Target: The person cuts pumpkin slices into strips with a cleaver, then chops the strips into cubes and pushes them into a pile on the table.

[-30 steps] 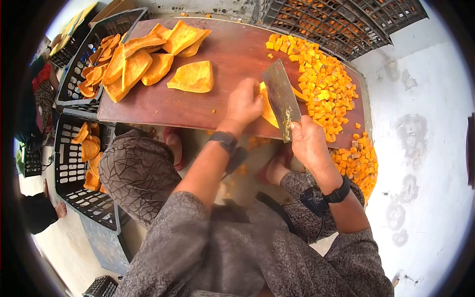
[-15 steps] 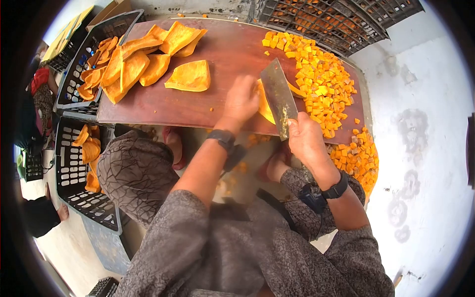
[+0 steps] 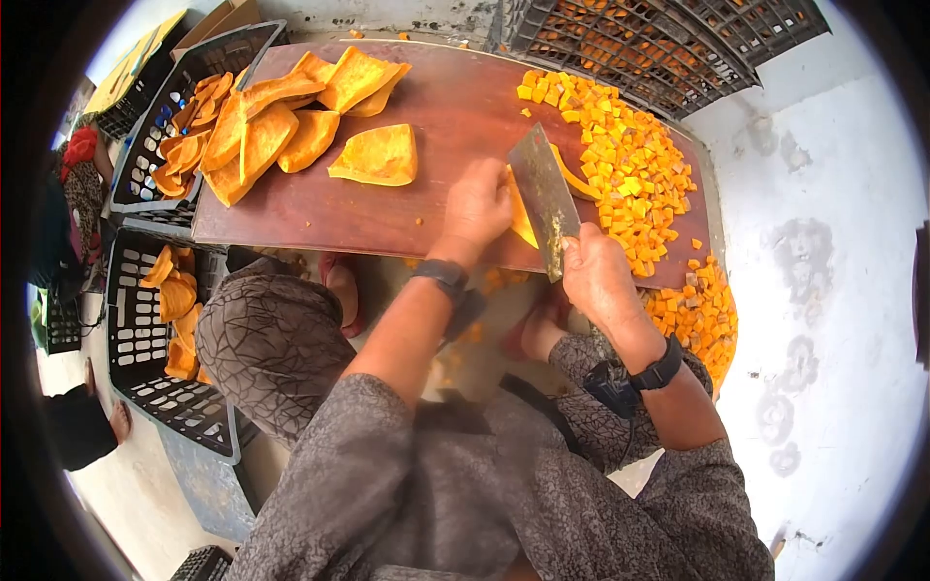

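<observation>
One curled left hand (image 3: 478, 206) sits beside the cleaver (image 3: 543, 186) the right hand (image 3: 601, 275) grips.

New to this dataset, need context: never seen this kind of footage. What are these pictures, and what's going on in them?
No machine here: a person works with bare hands. All three pictures come from one camera worn on the head, looking forward and down; the last is now. The round dark border is the edge of its view.

The right hand grips a cleaver. The left hand is on a pumpkin slice beside the blade.

On the red-brown board lie large pieces at left, one piece apart, and many small cubes at right. Crates stand around it, some holding more pumpkin.
</observation>
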The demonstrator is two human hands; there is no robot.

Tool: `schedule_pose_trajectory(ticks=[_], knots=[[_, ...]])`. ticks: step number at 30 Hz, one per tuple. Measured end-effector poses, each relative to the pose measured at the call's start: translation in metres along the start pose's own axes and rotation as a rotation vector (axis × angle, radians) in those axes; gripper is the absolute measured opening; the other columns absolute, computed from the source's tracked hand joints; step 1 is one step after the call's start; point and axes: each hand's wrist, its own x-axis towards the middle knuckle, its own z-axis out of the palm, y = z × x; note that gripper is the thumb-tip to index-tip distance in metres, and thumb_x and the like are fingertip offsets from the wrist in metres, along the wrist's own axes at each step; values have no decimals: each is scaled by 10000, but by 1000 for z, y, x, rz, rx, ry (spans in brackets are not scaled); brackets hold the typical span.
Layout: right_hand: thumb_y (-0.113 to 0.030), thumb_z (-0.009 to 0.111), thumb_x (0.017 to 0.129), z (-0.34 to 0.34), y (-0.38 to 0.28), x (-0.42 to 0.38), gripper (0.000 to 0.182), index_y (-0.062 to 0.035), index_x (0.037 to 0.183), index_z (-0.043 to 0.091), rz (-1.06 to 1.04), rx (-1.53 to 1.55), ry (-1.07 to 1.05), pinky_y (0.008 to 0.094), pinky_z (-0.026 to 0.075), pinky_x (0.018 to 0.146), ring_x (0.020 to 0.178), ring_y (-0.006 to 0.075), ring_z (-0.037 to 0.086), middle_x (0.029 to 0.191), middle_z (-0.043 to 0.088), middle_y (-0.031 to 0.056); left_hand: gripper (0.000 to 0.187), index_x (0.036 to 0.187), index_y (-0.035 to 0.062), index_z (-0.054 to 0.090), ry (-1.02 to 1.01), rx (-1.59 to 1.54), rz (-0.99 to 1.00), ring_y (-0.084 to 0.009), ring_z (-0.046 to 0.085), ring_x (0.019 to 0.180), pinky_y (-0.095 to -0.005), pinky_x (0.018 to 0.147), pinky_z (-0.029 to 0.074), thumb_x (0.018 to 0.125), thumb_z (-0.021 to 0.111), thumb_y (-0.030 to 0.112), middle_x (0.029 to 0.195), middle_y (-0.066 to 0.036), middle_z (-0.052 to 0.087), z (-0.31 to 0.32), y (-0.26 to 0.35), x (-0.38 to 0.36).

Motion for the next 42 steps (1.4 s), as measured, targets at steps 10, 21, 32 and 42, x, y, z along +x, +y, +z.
schedule_pose_trajectory(ticks=[10,21,32,42], knots=[[-48,569,791,11,-6,2,115,6,892,562,-71,-66,25,502,495,659,724,423,620,721,597,212,167,948,81,546,-27,73,4,-386,615,862,-467,747,498,791,598,51,915,-158,615,-1,3,-2],[-94,540,902,11,-27,10,130,34,919,550,86,-112,-71,508,489,757,862,465,621,856,639,284,146,955,84,545,-43,141,-12,-400,621,846,-483,747,496,817,594,91,928,-173,620,0,6,-1],[-79,538,871,23,-25,23,134,39,932,558,128,-107,-59,506,495,775,879,459,628,881,653,275,121,948,87,551,-34,166,-7,-418,616,852,-503,741,488,845,593,135,952,-180,622,2,7,0],[-90,516,882,9,-29,16,172,64,944,558,168,-86,-174,505,509,785,889,463,632,882,646,302,116,950,86,549,-49,165,-9,-440,603,850,-514,740,488,839,572,110,936,-195,613,0,8,0]])
